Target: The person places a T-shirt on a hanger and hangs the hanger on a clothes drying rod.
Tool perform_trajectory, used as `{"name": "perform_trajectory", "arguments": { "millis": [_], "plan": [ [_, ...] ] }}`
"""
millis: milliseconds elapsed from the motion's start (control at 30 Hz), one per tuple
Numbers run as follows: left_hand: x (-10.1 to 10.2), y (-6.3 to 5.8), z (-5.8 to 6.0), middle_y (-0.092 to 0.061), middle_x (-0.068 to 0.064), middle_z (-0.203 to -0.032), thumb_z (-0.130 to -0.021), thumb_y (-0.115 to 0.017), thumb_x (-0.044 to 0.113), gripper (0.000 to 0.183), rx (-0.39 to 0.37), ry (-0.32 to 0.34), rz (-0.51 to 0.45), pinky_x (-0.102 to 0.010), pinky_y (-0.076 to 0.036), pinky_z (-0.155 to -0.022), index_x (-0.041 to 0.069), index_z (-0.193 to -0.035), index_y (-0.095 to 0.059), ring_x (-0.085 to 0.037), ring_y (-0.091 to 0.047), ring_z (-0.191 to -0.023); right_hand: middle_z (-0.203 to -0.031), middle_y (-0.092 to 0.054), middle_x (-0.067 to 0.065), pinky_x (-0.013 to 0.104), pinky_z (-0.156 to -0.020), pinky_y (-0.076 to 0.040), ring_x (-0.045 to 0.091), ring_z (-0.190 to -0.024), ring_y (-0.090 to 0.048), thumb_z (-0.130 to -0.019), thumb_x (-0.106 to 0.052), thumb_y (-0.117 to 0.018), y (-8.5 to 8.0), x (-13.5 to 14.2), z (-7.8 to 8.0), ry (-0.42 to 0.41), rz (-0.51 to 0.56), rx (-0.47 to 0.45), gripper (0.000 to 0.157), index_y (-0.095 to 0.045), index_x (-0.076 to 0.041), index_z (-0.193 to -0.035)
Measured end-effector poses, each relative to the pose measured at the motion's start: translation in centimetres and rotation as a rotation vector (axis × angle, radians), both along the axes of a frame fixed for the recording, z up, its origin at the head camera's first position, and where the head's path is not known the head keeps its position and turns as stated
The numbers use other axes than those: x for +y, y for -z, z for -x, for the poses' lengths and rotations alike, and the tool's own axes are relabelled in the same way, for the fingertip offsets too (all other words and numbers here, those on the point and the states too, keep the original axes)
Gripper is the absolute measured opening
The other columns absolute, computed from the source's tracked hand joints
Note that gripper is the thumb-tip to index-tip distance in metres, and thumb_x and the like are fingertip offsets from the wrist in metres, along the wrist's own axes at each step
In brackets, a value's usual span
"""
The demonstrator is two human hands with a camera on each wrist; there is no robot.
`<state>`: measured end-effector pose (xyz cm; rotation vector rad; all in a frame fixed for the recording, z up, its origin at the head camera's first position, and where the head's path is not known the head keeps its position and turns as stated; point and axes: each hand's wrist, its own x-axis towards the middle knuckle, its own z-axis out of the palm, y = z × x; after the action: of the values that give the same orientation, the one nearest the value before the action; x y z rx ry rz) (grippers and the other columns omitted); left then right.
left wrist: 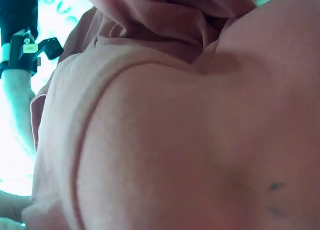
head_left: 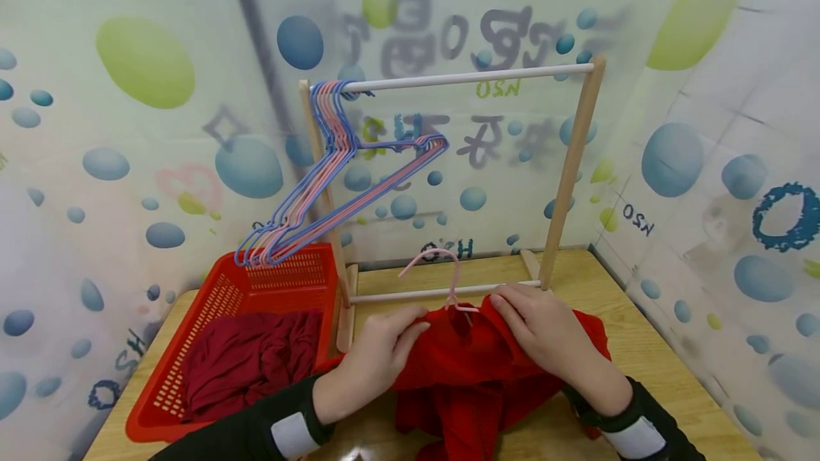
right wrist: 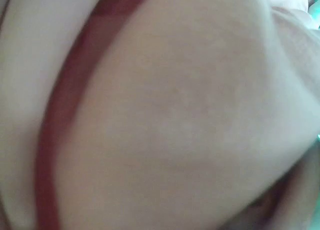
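At the front of a light wood desk (head_left: 666, 383), a person's two bare hands work on a bright red garment (head_left: 461, 365), bunched and creased between them, with loose folds hanging down toward the viewer. The left hand (head_left: 378, 354) pinches the garment's upper edge between thumb and fingers. The right hand (head_left: 547, 333) grips the edge on the other side, thumb and fingers bent close over the cloth. Between the hands, a pink hanger (head_left: 456, 276) sits partly inside the garment; its hook stands up out of the neckline and curves over to the left, and a short piece of its arm shows beside the right hand. Dark sleeves (head_left: 243, 425) with pale bands cover the forearms.

To the left, a red plastic basket (head_left: 137, 422) with perforated walls holds a crumpled dark red cloth (head_left: 256, 358). Behind the garment stands a rack with wooden posts (head_left: 570, 176), a white top rail (head_left: 474, 78) and a white lower bar (head_left: 384, 297). A cluster of blue and pink hangers (head_left: 346, 141) hangs at the rail's left end, the lower ends reaching over the basket. The backdrop (head_left: 474, 237) is pale, with blue and green spots and lettering.

Both wrist views are filled mostly by blurred skin, with reddish cloth close against it.
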<state>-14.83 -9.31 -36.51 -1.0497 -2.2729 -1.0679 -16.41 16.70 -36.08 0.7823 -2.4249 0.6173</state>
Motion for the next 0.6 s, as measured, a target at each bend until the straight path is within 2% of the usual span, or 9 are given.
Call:
{"name": "perform_trajectory", "arguments": {
  "millis": [67,167,233,300,367,433,500,600],
  "plan": [
    [-0.2,-0.1,0.0,-0.063,0.003,-0.084,-0.093,-0.061,0.007,0.007,-0.014,-0.014,-0.016,-0.016,-0.047,-0.066,0.006,-0.099,-0.065,-0.003,-0.054,-0.069,-0.103,-0.066,-0.001,0.043,-0.081,-0.051,0.018,-0.095,-0.064,-0.097,-0.015,-0.056,-0.1,0.4,-0.1,-0.032,0.003,-0.051,0.017,-0.065,-0.011,-0.111],
    [-0.4,-0.4,0.1,-0.063,0.005,-0.084,-0.093,-0.062,0.008,0.008,-0.043,-0.047,-0.028,-0.017,-0.047,-0.065,0.008,-0.099,-0.066,-0.004,-0.053,-0.069,-0.115,-0.060,-0.001,0.043,-0.087,-0.047,0.017,-0.104,-0.057,-0.096,-0.003,-0.049,-0.3,1.3,-0.1,-0.123,0.048,-0.171,0.029,-0.049,-0.009,-0.124],
    [-0.5,-0.6,0.0,-0.062,0.006,-0.083,-0.093,-0.062,0.009,0.008,-0.056,-0.060,-0.030,-0.018,-0.046,-0.063,0.009,-0.099,-0.066,-0.004,-0.052,-0.068,-0.118,-0.054,-0.002,0.038,-0.088,-0.044,0.014,-0.105,-0.052,-0.090,0.006,-0.046,-0.4,1.9,0.0,-0.187,0.097,-0.234,0.040,-0.040,-0.009,-0.126],
    [-0.6,-0.6,0.0,-0.061,0.007,-0.082,-0.093,-0.062,0.009,0.008,-0.065,-0.065,-0.030,-0.019,-0.045,-0.061,0.009,-0.099,-0.066,-0.005,-0.051,-0.068,-0.119,-0.050,-0.003,0.031,-0.089,-0.043,0.012,-0.106,-0.050,-0.082,0.013,-0.047,-0.5,2.4,0.2,-0.251,0.122,-0.245,0.050,-0.038,-0.009,-0.126],
    [-0.7,-0.6,0.0,-0.060,0.007,-0.081,-0.093,-0.062,0.009,0.008,-0.069,-0.069,-0.030,-0.019,-0.044,-0.060,0.009,-0.100,-0.066,-0.005,-0.049,-0.066,-0.117,-0.049,-0.005,0.023,-0.088,-0.041,0.010,-0.103,-0.049,-0.077,0.015,-0.050,-0.7,2.7,0.4,-0.298,0.124,-0.207,0.052,-0.041,-0.009,-0.123],
    [-0.8,-0.6,0.1,-0.061,0.007,-0.084,-0.093,-0.061,0.009,0.010,-0.077,-0.067,-0.035,-0.020,-0.045,-0.062,0.009,-0.101,-0.067,-0.005,-0.050,-0.068,-0.114,-0.050,-0.007,0.018,-0.088,-0.039,0.008,-0.100,-0.050,-0.077,0.013,-0.058,-0.8,2.8,0.7,-0.309,0.092,-0.128,0.049,-0.046,-0.010,-0.119],
    [-0.9,-0.6,0.1,-0.064,0.006,-0.088,-0.093,-0.061,0.008,0.012,-0.080,-0.069,-0.042,-0.020,-0.048,-0.066,0.009,-0.103,-0.068,-0.004,-0.053,-0.071,-0.113,-0.052,-0.006,0.019,-0.089,-0.041,0.009,-0.100,-0.052,-0.077,0.008,-0.066,-0.9,2.8,0.9,-0.282,0.049,-0.032,0.045,-0.052,-0.010,-0.115],
    [-1.0,-0.7,0.1,-0.066,0.006,-0.092,-0.093,-0.061,0.008,0.015,-0.079,-0.072,-0.047,-0.022,-0.050,-0.071,0.010,-0.106,-0.069,-0.003,-0.058,-0.077,-0.108,-0.057,-0.005,0.026,-0.084,-0.047,0.011,-0.097,-0.056,-0.075,0.000,-0.076,-0.8,2.8,0.9,-0.195,-0.007,0.088,0.041,-0.060,-0.010,-0.111]
  ]
}}
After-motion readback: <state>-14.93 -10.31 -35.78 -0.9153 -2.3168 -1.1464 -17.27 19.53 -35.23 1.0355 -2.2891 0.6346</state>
